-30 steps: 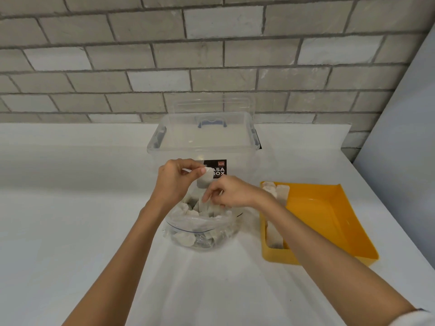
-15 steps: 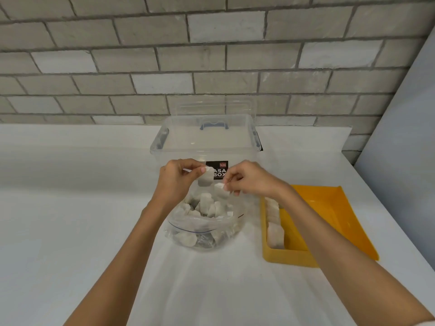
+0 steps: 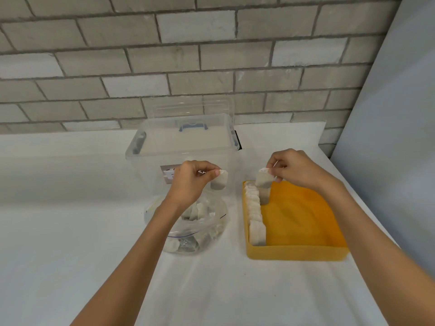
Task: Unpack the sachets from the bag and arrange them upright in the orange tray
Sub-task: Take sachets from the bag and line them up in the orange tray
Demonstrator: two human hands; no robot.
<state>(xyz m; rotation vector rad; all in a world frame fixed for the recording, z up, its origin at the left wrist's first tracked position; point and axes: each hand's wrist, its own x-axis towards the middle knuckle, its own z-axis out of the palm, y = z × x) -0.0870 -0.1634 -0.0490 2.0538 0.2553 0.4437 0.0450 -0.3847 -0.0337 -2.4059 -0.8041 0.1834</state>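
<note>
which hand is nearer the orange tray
Right. The right hand holds a sachet over the orange tray; the left hand holds another sachet over the bag, left of the tray.

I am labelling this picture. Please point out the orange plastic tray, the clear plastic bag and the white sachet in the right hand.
Orange plastic tray [image 3: 294,252]: head view, front wall.
Clear plastic bag [image 3: 217,222]: head view, right wall.
White sachet [image 3: 263,178] in the right hand [image 3: 294,170]: head view, middle.
</note>
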